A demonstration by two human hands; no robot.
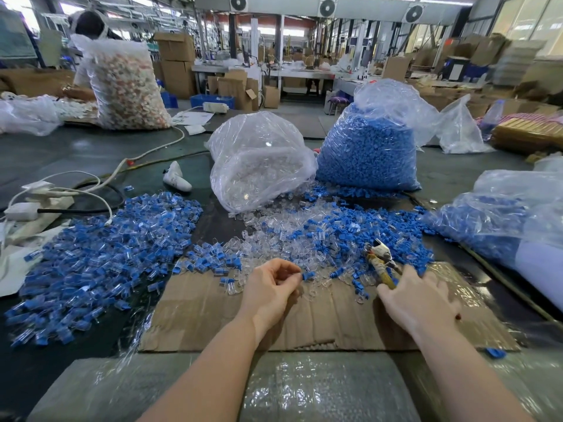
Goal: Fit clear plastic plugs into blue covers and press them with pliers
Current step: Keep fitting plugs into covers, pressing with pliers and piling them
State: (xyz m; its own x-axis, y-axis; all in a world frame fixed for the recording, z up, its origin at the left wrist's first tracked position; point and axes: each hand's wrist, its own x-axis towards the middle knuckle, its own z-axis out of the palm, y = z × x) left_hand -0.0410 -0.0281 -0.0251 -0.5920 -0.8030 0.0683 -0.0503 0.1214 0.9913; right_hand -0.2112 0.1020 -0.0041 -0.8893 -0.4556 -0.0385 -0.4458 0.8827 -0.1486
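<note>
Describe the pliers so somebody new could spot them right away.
Start at the flat brown cardboard sheet under both hands. At its far right corner, the right hand grips yellow-handled metal pliers, the only tool among the loose blue and clear pieces.

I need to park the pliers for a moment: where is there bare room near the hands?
Bare cardboard lies between the left hand and the assembled pile, and more between the two wrists. Bubble wrap along the near edge is free too. Past the fingertips, loose clear plugs and blue covers crowd everything.
</note>
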